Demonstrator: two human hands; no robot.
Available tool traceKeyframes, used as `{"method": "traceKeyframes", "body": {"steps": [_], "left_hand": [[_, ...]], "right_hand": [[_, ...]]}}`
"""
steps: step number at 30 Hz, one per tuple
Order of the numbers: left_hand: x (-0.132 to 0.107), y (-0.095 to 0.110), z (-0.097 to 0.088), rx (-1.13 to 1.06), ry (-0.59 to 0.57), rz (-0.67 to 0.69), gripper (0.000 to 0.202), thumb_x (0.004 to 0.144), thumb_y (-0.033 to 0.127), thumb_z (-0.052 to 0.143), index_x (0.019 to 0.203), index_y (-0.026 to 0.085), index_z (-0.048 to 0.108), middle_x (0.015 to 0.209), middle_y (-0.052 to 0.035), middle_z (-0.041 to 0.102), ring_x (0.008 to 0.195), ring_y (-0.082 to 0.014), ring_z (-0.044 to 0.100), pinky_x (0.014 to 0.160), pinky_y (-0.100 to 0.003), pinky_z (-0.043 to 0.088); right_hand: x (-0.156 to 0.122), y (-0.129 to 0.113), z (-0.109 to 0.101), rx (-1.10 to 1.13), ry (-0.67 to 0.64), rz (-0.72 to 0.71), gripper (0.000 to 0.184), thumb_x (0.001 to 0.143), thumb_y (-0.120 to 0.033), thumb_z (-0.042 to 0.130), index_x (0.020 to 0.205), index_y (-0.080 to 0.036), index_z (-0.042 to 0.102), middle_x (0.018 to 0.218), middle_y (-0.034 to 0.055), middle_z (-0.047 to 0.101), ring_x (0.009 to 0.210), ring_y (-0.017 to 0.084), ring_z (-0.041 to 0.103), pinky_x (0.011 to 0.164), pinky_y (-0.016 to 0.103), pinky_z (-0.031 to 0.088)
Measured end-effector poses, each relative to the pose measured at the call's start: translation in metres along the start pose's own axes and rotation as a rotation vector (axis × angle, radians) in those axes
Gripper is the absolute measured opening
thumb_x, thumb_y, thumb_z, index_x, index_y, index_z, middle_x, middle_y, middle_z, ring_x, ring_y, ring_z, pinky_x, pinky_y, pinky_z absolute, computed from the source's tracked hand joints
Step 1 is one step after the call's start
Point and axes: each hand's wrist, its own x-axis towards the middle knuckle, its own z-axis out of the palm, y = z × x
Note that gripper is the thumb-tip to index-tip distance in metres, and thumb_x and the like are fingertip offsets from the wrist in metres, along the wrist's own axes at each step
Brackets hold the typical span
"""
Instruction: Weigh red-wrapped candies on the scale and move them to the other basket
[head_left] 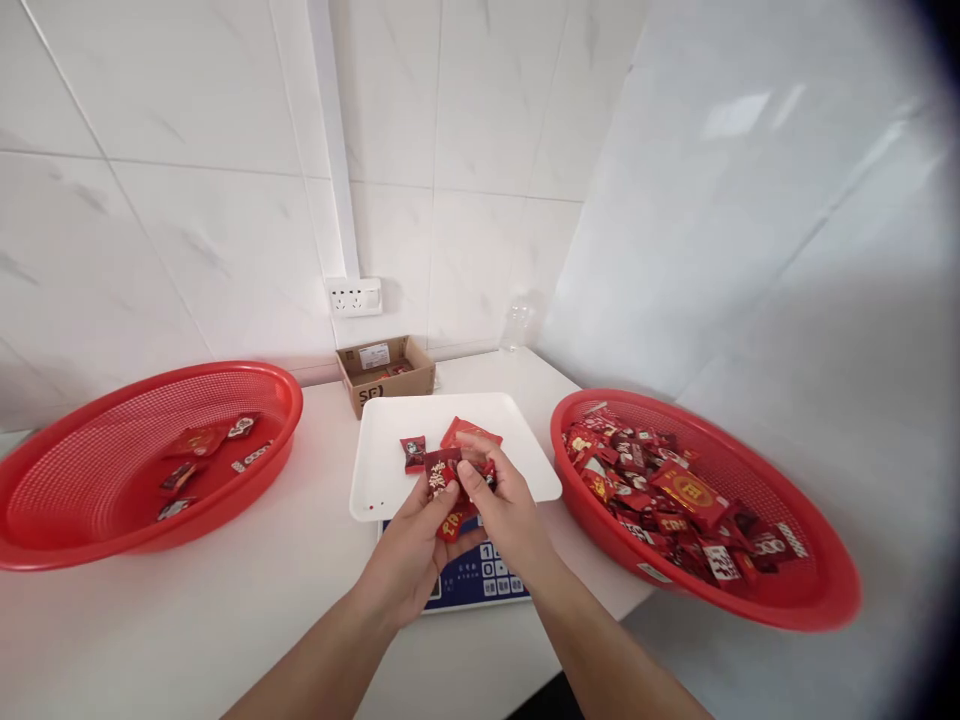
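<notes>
Both hands meet over the front edge of a white weighing tray (382, 430). My left hand (405, 545) is closed on red candy packets (441, 474), its thumb pressed on top. My right hand (506, 500) is closed too, its fingers around small red candy packets that partly hide under them. On the tray behind the hands lie a small dark-red packet (412, 454) and a larger bright-red packet (469, 432). Beneath the tray, a digital scale (472, 590) shows its blue keypad, partly covered by my hands.
At right, a red basket (832, 590) holds many red packets (675, 500). Another red basket (90, 535) at left holds several packets (199, 440). A cardboard box (386, 375) stands at the back, near a clear plastic container (519, 322) and a wall socket (355, 297).
</notes>
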Motion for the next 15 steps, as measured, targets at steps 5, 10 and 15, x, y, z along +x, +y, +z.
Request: {"method": "traceKeyframes", "body": {"steps": [5,10,15], "left_hand": [[0.005,0.009,-0.016,0.013,0.144,0.026,0.021,0.087,0.033,0.057,0.103,0.022,0.063,0.1,-0.0043,0.065,0.079,-0.0132,0.065,0.064,-0.024,0.058],[0.004,0.018,-0.026,0.06,0.24,0.09,0.023,0.086,0.041,0.055,0.099,0.022,0.062,0.096,-0.0014,0.062,0.069,-0.0078,0.06,0.052,-0.016,0.053],[-0.004,0.02,-0.033,0.203,0.183,0.13,0.029,0.079,0.047,0.061,0.096,0.023,0.061,0.085,0.0021,0.059,0.058,-0.0066,0.054,0.042,-0.014,0.046]], "right_hand": [[0.005,0.0,-0.007,-0.106,0.066,-0.044,0.033,0.084,-0.046,0.053,0.107,-0.023,0.057,0.105,0.0064,0.068,0.101,0.021,0.061,0.089,0.038,0.047],[0.017,0.019,-0.022,-0.259,0.143,-0.001,0.045,0.081,-0.049,0.055,0.115,-0.02,0.053,0.098,0.0065,0.065,0.083,0.02,0.063,0.071,0.035,0.052],[0.028,0.032,-0.03,-0.682,0.133,-0.146,0.049,0.08,-0.04,0.056,0.125,-0.02,0.051,0.119,0.0124,0.06,0.112,0.029,0.053,0.093,0.049,0.043]]}}
